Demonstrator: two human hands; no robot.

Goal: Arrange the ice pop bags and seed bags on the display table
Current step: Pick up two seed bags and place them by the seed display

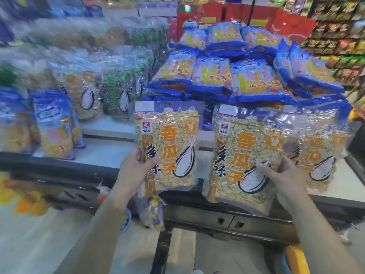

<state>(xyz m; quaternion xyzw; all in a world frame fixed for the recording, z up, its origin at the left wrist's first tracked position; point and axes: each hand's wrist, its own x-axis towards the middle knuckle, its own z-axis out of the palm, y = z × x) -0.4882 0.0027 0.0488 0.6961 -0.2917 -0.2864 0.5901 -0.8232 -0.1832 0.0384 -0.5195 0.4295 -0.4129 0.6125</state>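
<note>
Centre of the frame: the left hand (134,167) grips the lower left edge of a seed bag (167,147), thumb across its face, holding it upright just above the front edge of the display table (110,153). Right of centre, the right hand (284,177) grasps a second seed bag (243,159) at its lower right edge, fingers spread over the printed seed; its base overhangs the table's front lip. A third seed bag (320,147) stands just beside it, partly overlapped. All three are glossy clear film pouches, rectangular, packed with pale elongated seeds and printed with orange characters. Behind them, upper right, ice pop bags (237,76) lie stacked flat in a heap: blue-edged crinkled plastic with yellow and pink panels. Bare white tabletop shows between the two held bags and to the left of centre. Blurred bags (87,95) stand upright at the left. Dark cabinet fronts (227,220) run below the table edge.
</note>
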